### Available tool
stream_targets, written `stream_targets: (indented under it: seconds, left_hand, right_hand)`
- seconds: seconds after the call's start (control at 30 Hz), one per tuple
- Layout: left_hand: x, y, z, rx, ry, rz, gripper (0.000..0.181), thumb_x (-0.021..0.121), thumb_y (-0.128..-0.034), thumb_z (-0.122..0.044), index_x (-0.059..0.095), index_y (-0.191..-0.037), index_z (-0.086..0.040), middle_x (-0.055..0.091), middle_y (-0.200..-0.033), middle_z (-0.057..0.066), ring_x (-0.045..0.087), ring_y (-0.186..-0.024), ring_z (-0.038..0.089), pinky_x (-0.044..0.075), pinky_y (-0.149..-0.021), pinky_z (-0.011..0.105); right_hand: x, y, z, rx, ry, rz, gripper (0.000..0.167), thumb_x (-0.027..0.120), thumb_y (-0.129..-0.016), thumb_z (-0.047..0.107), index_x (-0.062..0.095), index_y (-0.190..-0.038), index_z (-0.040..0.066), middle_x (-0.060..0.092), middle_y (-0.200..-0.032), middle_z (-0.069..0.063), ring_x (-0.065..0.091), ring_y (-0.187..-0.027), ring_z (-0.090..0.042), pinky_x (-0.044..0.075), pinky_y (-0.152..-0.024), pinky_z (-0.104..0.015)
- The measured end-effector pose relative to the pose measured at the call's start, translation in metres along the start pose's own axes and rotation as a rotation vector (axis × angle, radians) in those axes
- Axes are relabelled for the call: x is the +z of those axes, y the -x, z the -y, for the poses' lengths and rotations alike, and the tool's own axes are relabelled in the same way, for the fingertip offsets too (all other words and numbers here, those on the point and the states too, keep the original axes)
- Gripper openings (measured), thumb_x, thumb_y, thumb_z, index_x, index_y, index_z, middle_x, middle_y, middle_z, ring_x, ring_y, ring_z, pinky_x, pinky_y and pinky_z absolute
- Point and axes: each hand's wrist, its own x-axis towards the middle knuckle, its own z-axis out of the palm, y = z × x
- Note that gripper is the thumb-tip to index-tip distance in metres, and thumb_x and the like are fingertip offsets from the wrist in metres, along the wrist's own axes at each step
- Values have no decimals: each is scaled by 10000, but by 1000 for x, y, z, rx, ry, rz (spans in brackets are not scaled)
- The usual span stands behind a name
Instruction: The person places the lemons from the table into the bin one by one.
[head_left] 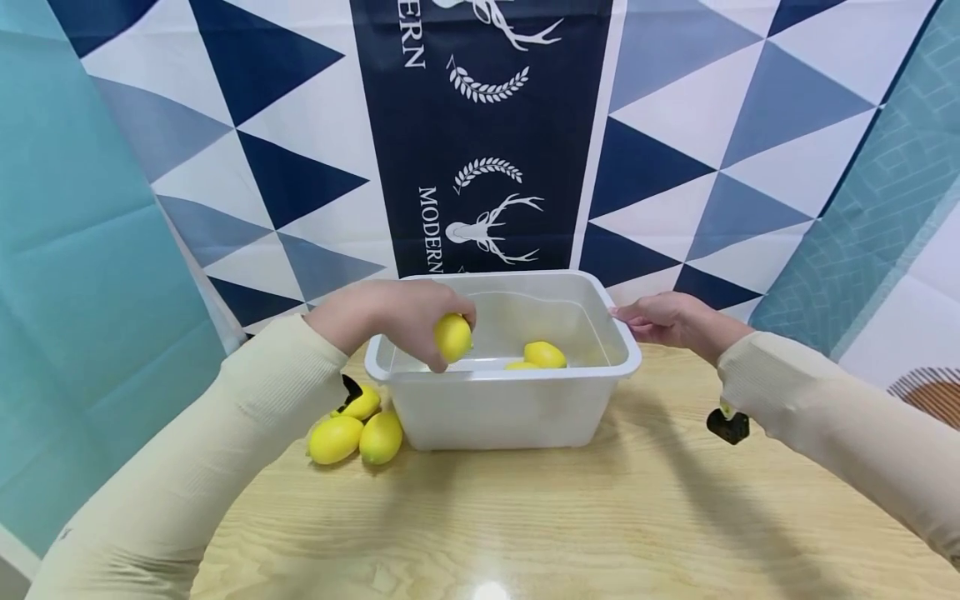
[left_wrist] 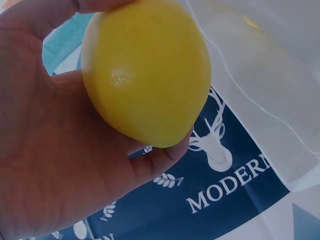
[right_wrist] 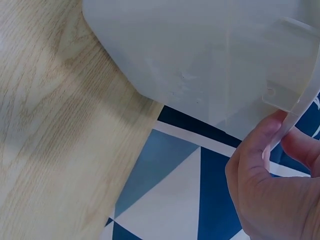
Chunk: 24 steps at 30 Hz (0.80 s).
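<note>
A white plastic tub (head_left: 495,408) stands on the wooden table, with two yellow lemons (head_left: 545,354) visible inside. My left hand (head_left: 408,317) holds another lemon (head_left: 453,337) over the tub's left part, just above its rim; in the left wrist view the fingers curve round this lemon (left_wrist: 147,72). My right hand (head_left: 667,321) pinches the tub's right rim; the right wrist view shows thumb and fingers on either side of the rim (right_wrist: 300,107). Several lemons (head_left: 335,440) lie on the table, left of the tub.
The wooden table (head_left: 525,525) extends in front of the tub. Patterned cloth (head_left: 300,125) hangs directly behind it, and a teal cloth (head_left: 90,250) hangs at the left. A small black object (head_left: 727,425) shows beneath the right sleeve.
</note>
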Motion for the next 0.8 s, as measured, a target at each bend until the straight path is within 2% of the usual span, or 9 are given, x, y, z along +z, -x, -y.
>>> stream_targets:
  seconds: [0.23, 0.47, 0.57, 0.8]
  left_hand:
    - [-6, -23, 14, -75, 1, 91, 432, 728, -758, -224, 577, -1162, -222, 594, -1097, 20, 543, -987, 215, 501, -827, 307]
    - [-10, -43, 21, -118, 23, 117, 444, 716, -747, -215, 580, -1170, -209, 577, -1125, 22, 518, -1031, 218, 499, -867, 316]
    - [-8, -52, 21, -136, 33, 129, 440, 717, -744, -221, 581, -1162, -211, 575, -1118, 17, 511, -1039, 216, 487, -871, 320]
    - [-6, -69, 23, -167, 34, 152, 453, 727, -752, -235, 573, -1178, -223, 563, -1141, 15, 499, -1058, 214, 473, -899, 317]
  right_hand:
    - [2, 0, 1, -1, 16, -17, 248, 581, -954, 153, 501, -1150, 24, 612, -773, 46, 624, -701, -23, 563, -742, -142]
    - [3, -2, 3, 6, 48, -22, 320, 581, -957, 182, 489, -1213, 14, 618, -777, 54, 625, -707, -19, 562, -746, -142]
    - [1, -2, 1, 9, 49, -7, 265, 583, -956, 192, 516, -1160, 36, 611, -775, 61, 614, -701, -11, 557, -737, -133]
    - [-5, 0, -2, 15, -17, 43, 62, 597, -948, 170, 609, -907, 126, 627, -775, 63, 625, -707, -20, 564, -744, -143]
